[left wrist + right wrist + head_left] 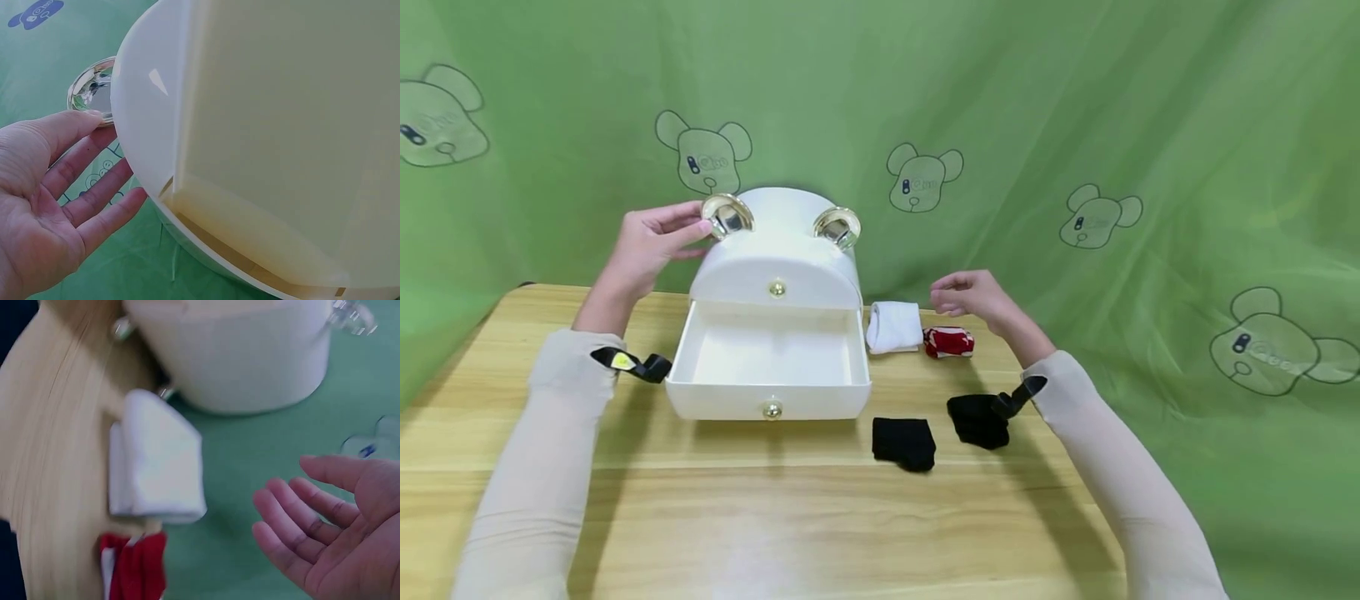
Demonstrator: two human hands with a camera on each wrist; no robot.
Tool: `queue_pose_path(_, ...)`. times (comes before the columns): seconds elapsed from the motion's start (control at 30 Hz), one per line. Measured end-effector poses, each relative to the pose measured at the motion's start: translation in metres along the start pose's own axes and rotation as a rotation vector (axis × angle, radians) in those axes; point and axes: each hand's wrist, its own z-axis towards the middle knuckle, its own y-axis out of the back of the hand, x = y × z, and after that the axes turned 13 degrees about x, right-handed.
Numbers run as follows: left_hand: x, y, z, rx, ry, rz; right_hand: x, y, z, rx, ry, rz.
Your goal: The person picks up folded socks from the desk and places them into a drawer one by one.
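A white two-drawer storage box (775,262) with round gold ears and gold knobs stands at the back of the table, its lower drawer (767,400) pulled out and bare inside. My left hand (651,242) pinches the left gold ear (94,94) between thumb and index finger, the other fingers spread near the box's side. My right hand (973,296) hovers above a red-and-white folded cloth (949,342), touching nothing, its fingers loosely bent. Beside that lies a folded white cloth (162,462), close to the box's right side.
Two folded black cloths, a nearer one (904,442) and one by the right wrist strap (977,421), lie on the wooden table (760,517). A green curtain (1015,100) with bear-head drawings hangs behind and to the right.
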Motion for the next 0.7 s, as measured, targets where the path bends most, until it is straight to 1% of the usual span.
queue_pose_path(0.17, 0.002, 0.0, 0.002, -0.009, 0.014, -0.008, -0.022, 0.003, 0.026, 0.034, 0.019, -0.053)
queue_pose_path(0.37, 0.003, -0.004, 0.001, -0.023, 0.009, 0.004, -0.035, -0.007, 0.046, 0.08, 0.052, -0.14)
queue_pose_path(0.43, 0.002, -0.005, 0.001, -0.029, 0.013, 0.017, -0.038, -0.01, 0.052, 0.095, 0.045, -0.176)
queue_pose_path(0.6, 0.0, -0.008, 0.001, -0.037, 0.029, 0.041, -0.044, -0.013, 0.062, 0.108, -0.001, -0.277)
queue_pose_path(0.7, 0.0, -0.009, 0.002, -0.034, 0.032, 0.046, -0.049, -0.014, 0.065, 0.122, -0.01, -0.297)
